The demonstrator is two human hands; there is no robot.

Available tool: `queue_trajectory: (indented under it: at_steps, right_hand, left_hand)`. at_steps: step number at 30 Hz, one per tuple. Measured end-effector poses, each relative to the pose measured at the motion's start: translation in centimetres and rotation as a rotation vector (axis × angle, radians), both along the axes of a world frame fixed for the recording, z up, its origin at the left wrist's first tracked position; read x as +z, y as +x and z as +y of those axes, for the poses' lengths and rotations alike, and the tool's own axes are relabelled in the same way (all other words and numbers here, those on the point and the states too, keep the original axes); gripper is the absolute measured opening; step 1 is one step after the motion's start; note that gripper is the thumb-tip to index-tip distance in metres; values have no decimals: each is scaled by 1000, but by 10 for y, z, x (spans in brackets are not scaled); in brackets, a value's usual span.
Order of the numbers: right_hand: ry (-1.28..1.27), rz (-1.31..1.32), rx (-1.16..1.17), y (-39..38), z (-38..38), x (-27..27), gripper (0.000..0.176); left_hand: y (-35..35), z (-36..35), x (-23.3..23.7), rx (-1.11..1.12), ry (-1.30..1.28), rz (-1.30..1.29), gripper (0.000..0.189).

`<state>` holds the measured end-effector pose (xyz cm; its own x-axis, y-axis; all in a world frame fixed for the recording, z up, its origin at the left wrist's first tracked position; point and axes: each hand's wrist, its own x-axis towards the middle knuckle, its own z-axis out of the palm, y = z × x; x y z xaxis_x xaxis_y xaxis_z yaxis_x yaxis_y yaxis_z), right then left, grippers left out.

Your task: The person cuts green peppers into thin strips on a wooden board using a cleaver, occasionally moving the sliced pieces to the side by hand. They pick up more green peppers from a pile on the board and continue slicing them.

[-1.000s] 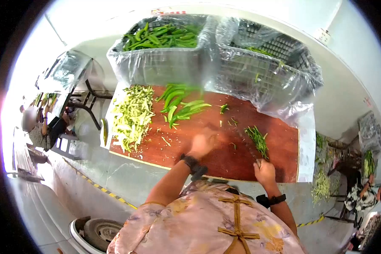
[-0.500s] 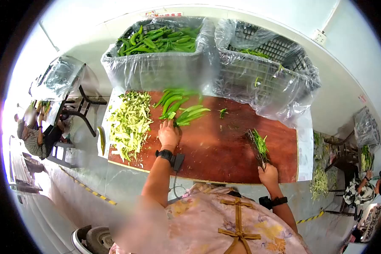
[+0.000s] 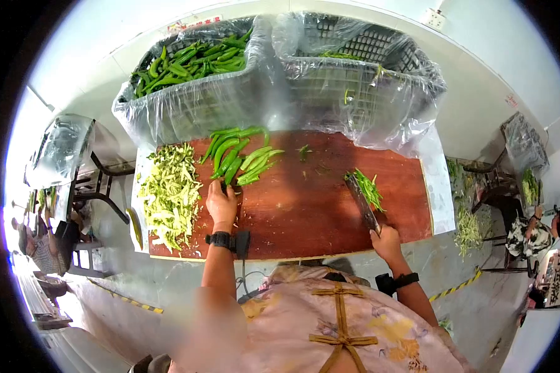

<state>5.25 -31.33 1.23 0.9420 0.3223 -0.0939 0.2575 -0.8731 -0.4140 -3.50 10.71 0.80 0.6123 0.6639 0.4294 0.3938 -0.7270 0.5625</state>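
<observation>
My right hand (image 3: 387,244) grips the handle of a knife (image 3: 363,205), whose dark, broad blade points up and away over the red-brown board (image 3: 311,224). Cut green strips (image 3: 370,191) lie along the blade's right side. My left hand (image 3: 221,204) is closed, fingers curled, at the near end of a group of long green peppers (image 3: 226,152). Something small and dark shows at its fingertips; I cannot tell what it is. Paler green peppers (image 3: 259,165) lie just right of these. Left of the hand spreads a heap of pale, shredded pieces (image 3: 170,196).
Behind the board stand two plastic-lined crates: the left crate (image 3: 186,109) holds many green peppers, the right crate (image 3: 361,102) some green pieces. A pepper stem (image 3: 304,151) lies on the board. Other people sit at the far left (image 3: 50,248) and far right (image 3: 529,233).
The whole view has shifted, with crates and board now further left. My left hand has drawn slightly back from the pale peppers toward the darker ones. My right hand still holds the knife beside the strips.
</observation>
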Motion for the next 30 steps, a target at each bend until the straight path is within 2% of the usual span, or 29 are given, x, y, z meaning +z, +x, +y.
queue_trajectory:
  at_steps: [2, 5, 8, 9, 10, 12, 16, 18, 22, 24, 27, 30]
  right_hand:
    - [111, 14, -17, 2, -1, 0, 22]
    - [103, -10, 35, 6, -5, -6, 22]
    - [75, 9, 29, 4, -4, -2, 22]
    - [78, 10, 15, 4, -5, 0, 22]
    - [95, 38, 24, 4, -5, 1, 22]
    - [120, 67, 20, 4, -5, 2, 23]
    - [95, 56, 8, -3, -7, 2, 24]
    - [87, 41, 2, -5, -7, 3, 24]
    - [43, 65, 10, -13, -6, 2, 24]
    - [38, 48, 6, -13, -4, 1, 23]
    - [3, 28, 47, -16, -3, -1, 23]
    - [-16, -67, 150, -18, 0, -1, 20]
  left_hand:
    - [-3, -5, 7, -63, -16, -32, 21]
    - [7, -32, 14, -247, 7, -104, 19]
    - [30, -73, 14, -551, 37, -86, 19]
    - [36, -91, 21, -611, 69, -5, 19]
    - [41, -110, 31, -747, 205, -57, 19]
    - [54, -131, 7, -800, 216, 105, 19]
    - [72, -154, -27, -868, 380, 118, 20]
    - [70, -161, -33, -873, 541, 132, 26]
    - [62, -179, -26, -1044, 357, 73, 33]
    - [63, -190, -23, -1026, 253, 98, 25]
    - [62, -199, -30, -1070, 317, 13, 25]
    - [61, -198, -32, -1068, 315, 64, 27]
